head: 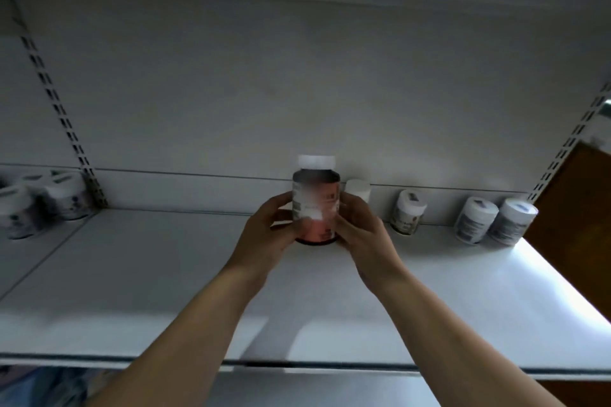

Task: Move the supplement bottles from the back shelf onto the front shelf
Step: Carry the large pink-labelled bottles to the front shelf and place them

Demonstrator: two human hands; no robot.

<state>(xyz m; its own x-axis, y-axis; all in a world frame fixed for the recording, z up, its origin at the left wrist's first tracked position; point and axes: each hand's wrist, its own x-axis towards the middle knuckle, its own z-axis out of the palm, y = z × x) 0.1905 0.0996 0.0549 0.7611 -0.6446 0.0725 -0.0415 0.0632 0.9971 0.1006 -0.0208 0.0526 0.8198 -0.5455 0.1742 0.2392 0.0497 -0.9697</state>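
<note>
Amber bottle [315, 205], upright on shelf [132, 274] — left grip [264, 228] and right grip [363, 230] clasp it; four white bottles [476, 220] yet to move, far right.

One dark white-capped bottle [315, 205], four white bottles [357, 190] [409, 212] [476, 221] [510, 222] to its right, at least three left-bay bottles [66, 196] (too blurred for a firm count), two slotted uprights [62, 116] [568, 142], two hands, left hand [267, 228] and right hand [362, 233], one shelf board [148, 274].
</note>
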